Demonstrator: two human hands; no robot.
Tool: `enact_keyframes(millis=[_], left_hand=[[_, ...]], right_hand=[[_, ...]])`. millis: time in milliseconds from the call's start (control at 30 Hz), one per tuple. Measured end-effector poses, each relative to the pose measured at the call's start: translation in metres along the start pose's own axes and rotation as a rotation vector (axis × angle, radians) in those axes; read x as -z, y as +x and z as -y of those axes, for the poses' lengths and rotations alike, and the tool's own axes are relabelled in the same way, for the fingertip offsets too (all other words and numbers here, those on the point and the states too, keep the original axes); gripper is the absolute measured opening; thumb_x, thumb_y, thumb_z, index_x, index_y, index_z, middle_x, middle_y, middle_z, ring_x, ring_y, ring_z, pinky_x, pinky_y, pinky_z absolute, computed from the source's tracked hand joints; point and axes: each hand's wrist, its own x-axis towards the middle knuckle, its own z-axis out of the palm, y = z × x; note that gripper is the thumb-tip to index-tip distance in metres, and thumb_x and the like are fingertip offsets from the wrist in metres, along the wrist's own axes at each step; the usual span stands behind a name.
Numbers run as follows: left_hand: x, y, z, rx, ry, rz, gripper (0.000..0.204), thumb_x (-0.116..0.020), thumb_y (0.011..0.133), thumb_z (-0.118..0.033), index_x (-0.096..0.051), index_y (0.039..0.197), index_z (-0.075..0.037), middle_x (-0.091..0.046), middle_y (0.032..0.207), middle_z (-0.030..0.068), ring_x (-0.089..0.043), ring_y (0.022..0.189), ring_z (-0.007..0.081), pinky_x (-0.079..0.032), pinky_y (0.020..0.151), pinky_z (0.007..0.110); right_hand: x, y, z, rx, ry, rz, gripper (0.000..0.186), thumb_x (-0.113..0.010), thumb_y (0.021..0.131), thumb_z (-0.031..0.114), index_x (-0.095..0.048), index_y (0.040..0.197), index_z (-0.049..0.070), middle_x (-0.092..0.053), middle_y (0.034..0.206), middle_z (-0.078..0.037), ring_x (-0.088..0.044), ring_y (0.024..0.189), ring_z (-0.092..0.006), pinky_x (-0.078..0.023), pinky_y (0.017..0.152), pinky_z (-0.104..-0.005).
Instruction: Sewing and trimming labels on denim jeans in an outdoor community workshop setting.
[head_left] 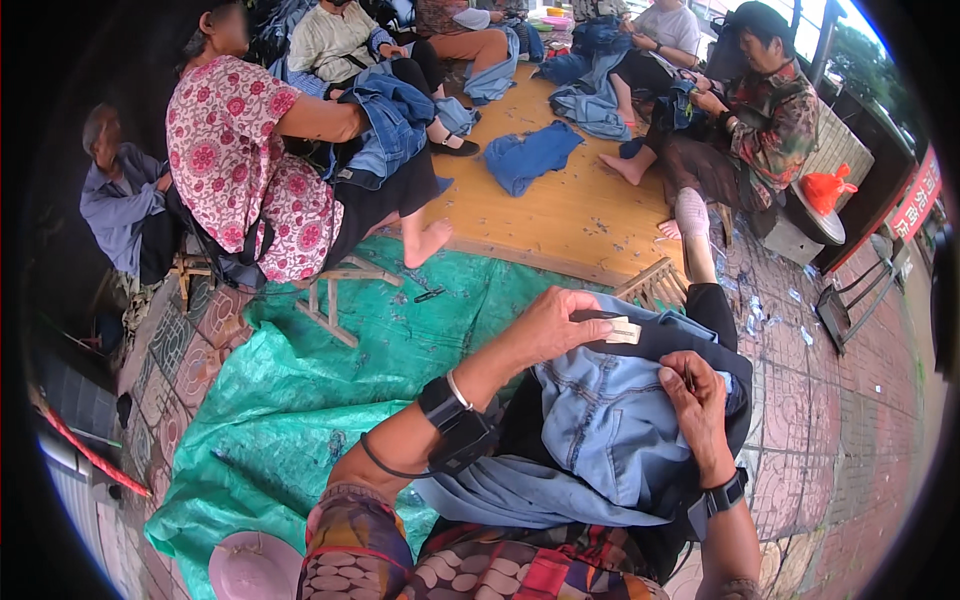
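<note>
Light blue denim jeans (610, 430) lie bunched across my lap, with a dark inner waistband (655, 342) turned upward. At the waistband's left part, my left hand (555, 325) is closed on the jeans, its thumb beside a small cream label (623, 331). My right hand (697, 405) rests against the cloth just below the waistband. Its fingers are curled in a pinch around a small dark thing, mostly hidden and too small to name.
A green tarp (290, 400) lies wrinkled to my left. Ahead is a yellow-brown wooden platform (560, 230) with a blue denim piece (532, 157) and scraps. Several people sit around it with denim. A small wooden stool (330, 310) and a pink round object (255, 567) are at left.
</note>
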Motion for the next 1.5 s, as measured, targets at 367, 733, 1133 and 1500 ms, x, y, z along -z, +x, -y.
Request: enact_keyframes(millis=[367,733,1133,1500], left_hand=[[-0.033,-0.053,-0.056,0.109,-0.662,-0.164,0.022,-0.061,0.086,-0.017,-0.062,0.097,0.002,-0.062,0.086,-0.0003,-0.053,0.078,0.0033,-0.041,0.073,0.018],[-0.048,-0.062,-0.059,0.1,-0.658,-0.184,0.02,-0.062,0.085,-0.017,-0.061,0.094,0.0,-0.063,0.087,0.0009,-0.055,0.08,0.0048,-0.043,0.075,0.021],[-0.06,-0.071,-0.063,-0.133,-0.176,-0.25,0.036,-0.072,0.07,0.0,-0.055,0.103,0.001,-0.064,0.093,0.0071,-0.061,0.085,0.0111,-0.049,0.075,0.024],[-0.079,-0.081,-0.057,-0.131,-0.009,-0.394,0.039,-0.069,0.071,0.002,-0.053,0.106,0.001,-0.064,0.096,0.0095,-0.061,0.09,0.0146,-0.048,0.079,0.025]], right_hand=[[0.0,-0.02,0.014,-0.113,0.35,-0.107,0.006,-0.065,0.081,0.003,-0.061,0.084,0.0,-0.052,0.069,0.005,-0.042,0.061,-0.0016,-0.035,0.055,-0.0169],[-0.008,-0.04,0.049,-0.025,0.358,-0.028,0.01,-0.066,0.078,0.0,-0.065,0.089,0.001,-0.061,0.074,-0.003,-0.053,0.064,-0.0072,-0.041,0.056,-0.0207],[0.001,-0.04,0.052,-0.151,0.355,0.055,0.007,-0.067,0.078,0.002,-0.065,0.083,-0.003,-0.061,0.064,-0.004,-0.056,0.053,-0.0078,-0.042,0.047,-0.0219],[-0.008,-0.039,0.045,-0.257,0.377,0.061,0.006,-0.06,0.073,0.001,-0.056,0.069,0.0,-0.052,0.058,0.002,-0.042,0.054,-0.0033,-0.034,0.048,-0.0203]])
